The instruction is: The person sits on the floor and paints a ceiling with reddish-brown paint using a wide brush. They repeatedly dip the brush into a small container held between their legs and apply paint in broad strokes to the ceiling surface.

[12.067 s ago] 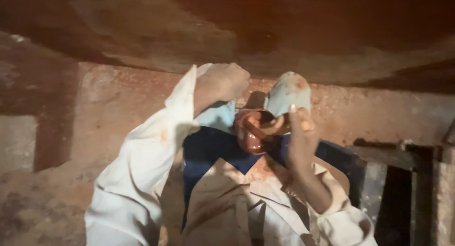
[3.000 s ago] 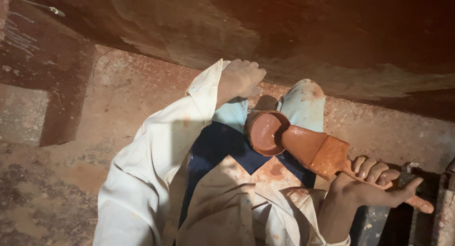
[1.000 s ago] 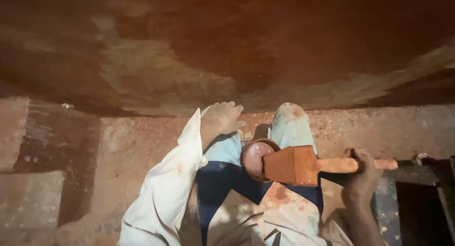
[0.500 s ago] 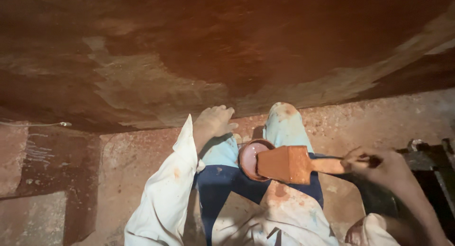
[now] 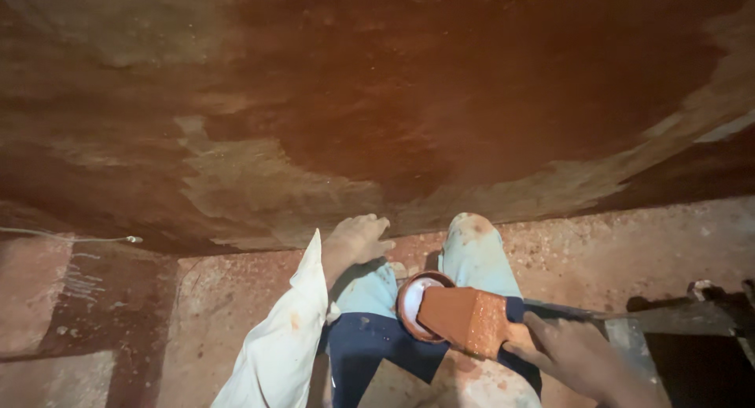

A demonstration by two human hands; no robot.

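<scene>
My right hand (image 5: 578, 359) grips a wide paintbrush (image 5: 465, 319) by its handle, low and right of centre. Its head is coated in red-orange paint and lies across a small round tin (image 5: 410, 299) that sits on my lap between my knees. My left hand (image 5: 359, 238) rests on my left knee with the fingers loosely spread and nothing in it. The sleeve of that arm is white and paint-spotted (image 5: 283, 337). My trousers are pale blue (image 5: 476, 251) over a dark blue apron.
A large curved, rust-red coated surface (image 5: 409, 101) fills the upper half, close in front of me, with paler patches low on it. Below lies a reddish speckled floor (image 5: 629, 251). Dark metal parts (image 5: 692, 313) stand at the right; a thin wire (image 5: 71, 239) runs at the left.
The view has tilted up, so more of the red surface shows. My right hand has slid along the handle toward the brush head. The left hand stays on the knee.
</scene>
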